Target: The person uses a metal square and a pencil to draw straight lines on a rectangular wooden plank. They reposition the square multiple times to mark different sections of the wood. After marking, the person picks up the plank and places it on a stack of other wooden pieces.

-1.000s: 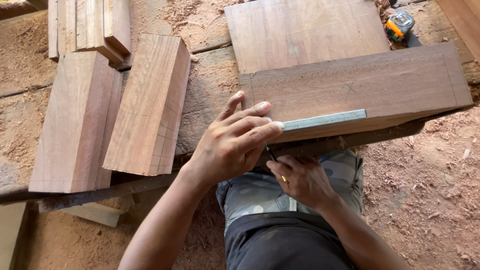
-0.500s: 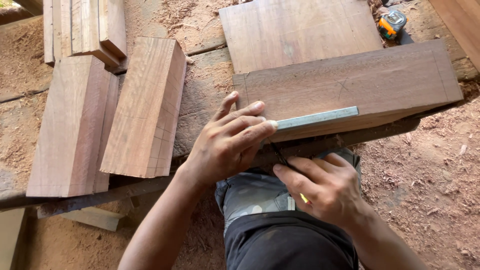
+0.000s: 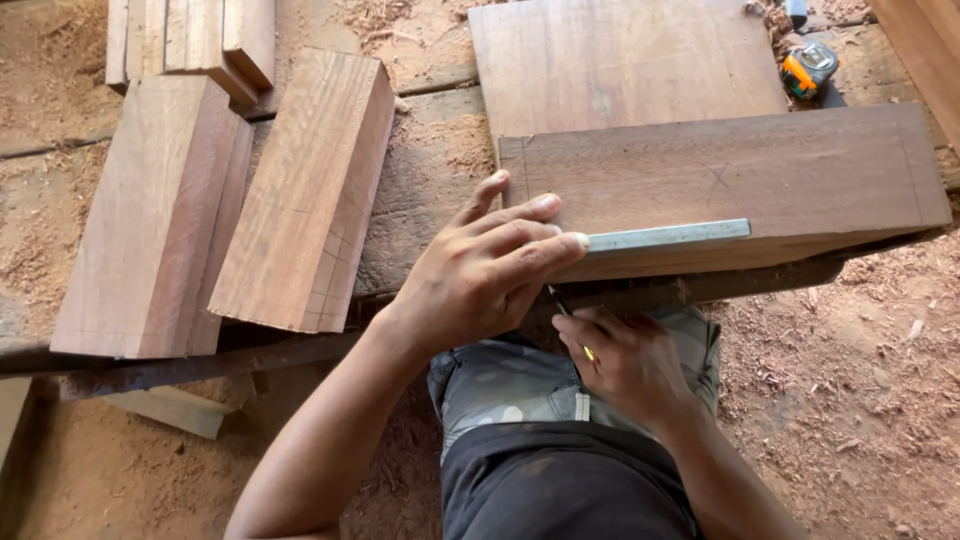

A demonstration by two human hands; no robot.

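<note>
My left hand (image 3: 480, 265) presses flat on the near left corner of a thick wooden block (image 3: 740, 180), fingers spread over the end of a metal square blade (image 3: 668, 236) lying along the block's front edge. My right hand (image 3: 625, 365) sits just below the block's front face, holding a pencil (image 3: 570, 318) whose tip points up at the wood near the square. The block bears a pencilled cross on its top.
A flat wooden board (image 3: 620, 60) lies behind the block. Two thick wooden blocks (image 3: 150, 215) (image 3: 310, 195) lie to the left, with several slats (image 3: 190, 40) behind them. An orange tape measure (image 3: 810, 70) sits at the far right. Sawdust covers the ground and bench.
My right hand with the pencil has dropped a little lower and away from the block's front face. My left hand stays pressed on the square.
</note>
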